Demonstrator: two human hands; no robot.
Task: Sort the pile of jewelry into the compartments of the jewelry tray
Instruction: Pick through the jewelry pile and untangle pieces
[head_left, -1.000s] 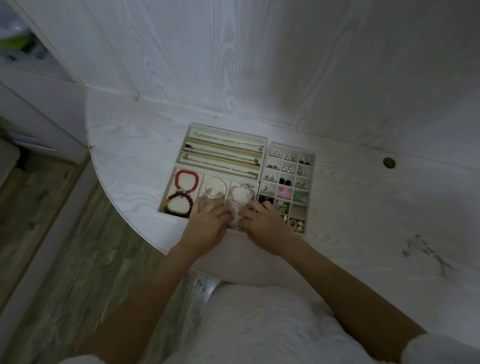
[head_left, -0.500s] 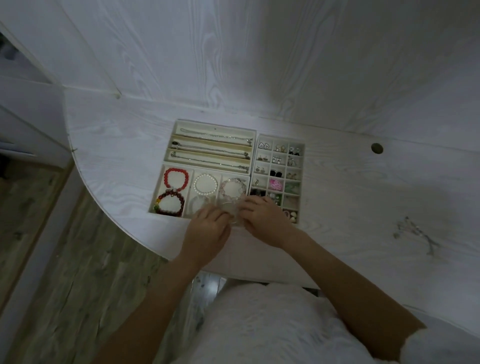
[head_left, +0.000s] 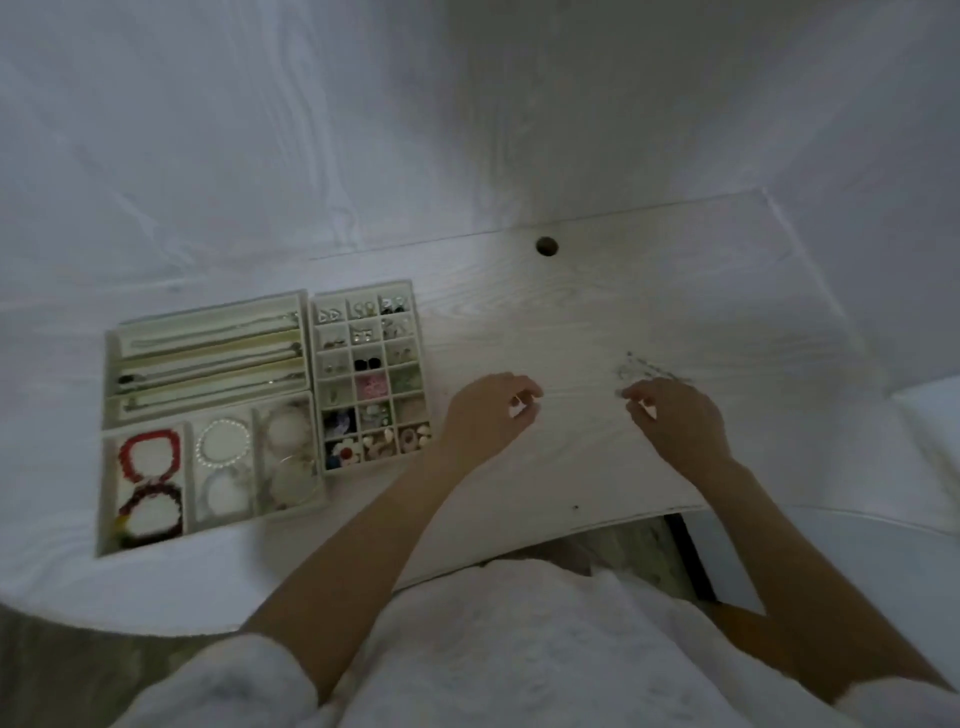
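Remaining jewelry (head_left: 647, 371): thin tangle on desk (head_left: 571, 322), right of tray (head_left: 208, 410); right hand (head_left: 675, 415) curled beside it, left hand (head_left: 488, 415) curled, both grips apparently empty; advise pinching one strand, lifting slowly.

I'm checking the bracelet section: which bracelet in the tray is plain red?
The red bead bracelet, at the far end of the leftmost bracelet compartment. The one nearer the person is dark with mixed colours; the others look pale or clear.

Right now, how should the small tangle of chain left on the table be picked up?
Judging by its pose, pinch the near end of the chain tangle, coming from the person's side, where the right hand already hovers. It lies flat and thin on the table, so only a fingertip pinch would lift it. Blur hides any clasp.
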